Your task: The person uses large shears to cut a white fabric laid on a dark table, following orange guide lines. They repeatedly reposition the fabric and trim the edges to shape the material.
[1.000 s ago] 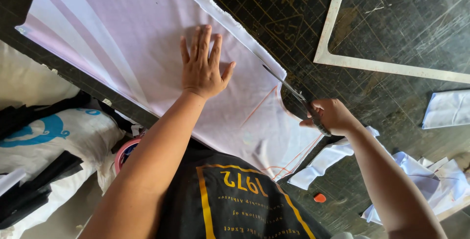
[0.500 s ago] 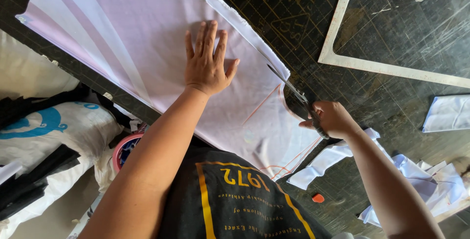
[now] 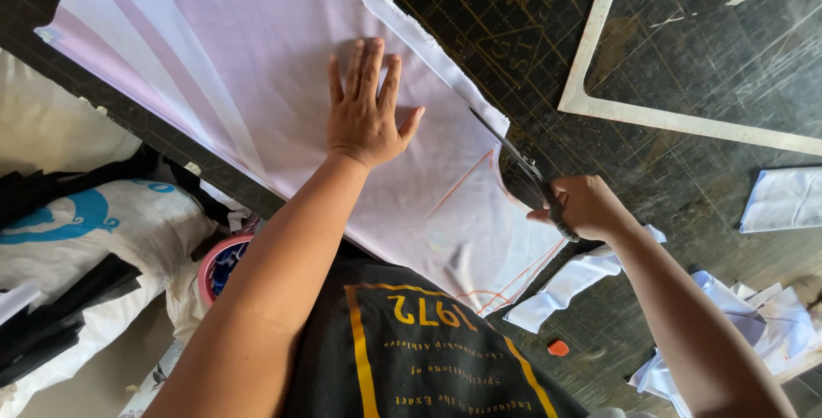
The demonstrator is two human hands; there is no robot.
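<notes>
Since a second ago the scissors (image 3: 522, 174) have crept slightly further along the white cloth (image 3: 257, 84). Left hand (image 3: 366, 110) lies flat on it, fingers spread; right hand (image 3: 586, 206) grips the handles. Chalk line (image 3: 467, 182) below remains mostly uncut.

your left hand (image 3: 366, 110) lies flat on the white fabric (image 3: 257, 67), so that stretch is taken; the cloth to its left is open. your right hand (image 3: 584, 206) with the scissors (image 3: 522, 174) fills the fabric's right edge. beyond the blades the dark cutting mat (image 3: 514, 32) is bare up to the pale l-shaped ruler (image 3: 591, 67). white scraps (image 3: 565, 285) and a small orange chalk (image 3: 557, 348) crowd the mat near your right forearm. more offcuts (image 3: 783, 200) lie far right.
</notes>
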